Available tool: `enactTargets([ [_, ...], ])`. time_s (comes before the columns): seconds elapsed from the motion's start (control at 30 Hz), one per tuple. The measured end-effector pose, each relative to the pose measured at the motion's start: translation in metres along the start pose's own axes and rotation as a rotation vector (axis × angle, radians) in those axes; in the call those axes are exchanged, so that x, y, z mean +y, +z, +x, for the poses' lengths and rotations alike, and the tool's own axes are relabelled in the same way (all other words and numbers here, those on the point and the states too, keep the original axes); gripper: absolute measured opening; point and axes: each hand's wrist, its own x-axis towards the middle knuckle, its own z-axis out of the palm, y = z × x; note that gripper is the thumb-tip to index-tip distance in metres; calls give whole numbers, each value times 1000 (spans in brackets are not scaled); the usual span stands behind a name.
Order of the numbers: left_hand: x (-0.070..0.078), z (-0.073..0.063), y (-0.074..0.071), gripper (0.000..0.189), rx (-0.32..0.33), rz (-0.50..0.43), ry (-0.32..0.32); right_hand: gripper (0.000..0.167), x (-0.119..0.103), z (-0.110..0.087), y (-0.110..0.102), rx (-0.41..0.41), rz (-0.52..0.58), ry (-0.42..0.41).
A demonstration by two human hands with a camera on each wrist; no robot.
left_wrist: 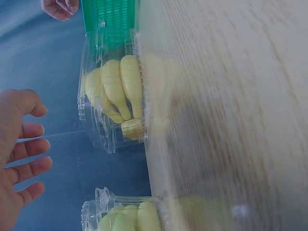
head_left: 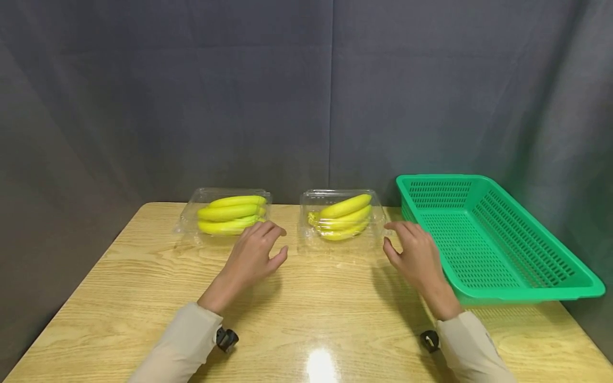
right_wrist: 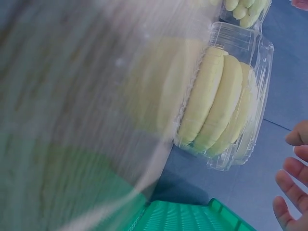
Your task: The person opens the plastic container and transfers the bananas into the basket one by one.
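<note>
Two clear plastic clamshell boxes of bananas sit near the table's back edge. The left box (head_left: 191, 213) holds a bunch of yellow-green bananas (head_left: 230, 214); the right box (head_left: 378, 213) holds a yellow bunch (head_left: 346, 215). My left hand (head_left: 256, 250) hovers in front of and between the boxes, fingers loosely bent, holding nothing. Over the table at the right box's near right side is my right hand (head_left: 414, 252), thumb and fingers apart with nothing between them. In the left wrist view, the fingers (left_wrist: 31, 149) are spread apart from the right box (left_wrist: 115, 91).
A green perforated plastic basket (head_left: 546, 294) stands at the table's right side, close beside my right hand. The wooden table (head_left: 311, 314) runs back to a dark grey curtain (head_left: 249, 106). Black wrist devices show below both sleeves.
</note>
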Motion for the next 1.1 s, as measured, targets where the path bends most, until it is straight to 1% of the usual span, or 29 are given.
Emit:
enactTargets([
  [0.17,0,3,0,19,-9,1,6,22,1,2,-1,-29,-12,19],
  [0.4,-1,9,3,18,-5,1,12,21,1,2,-3,-87,-36,68],
  [0.6,1,13,9,17,-44,1,11,20,2,2,-2,-132,-49,105],
  [0.73,3,14,15,18,-59,15,24,20,4,2,-1,-140,-64,108],
  [0.87,5,14,18,22,-68,41,37,19,5,3,0,-142,-87,116],
  [1.0,5,16,19,23,-94,61,33,18,5,5,2,-147,-109,131],
  [1.1,5,18,20,22,-117,74,22,17,4,8,4,-168,-112,150],
])
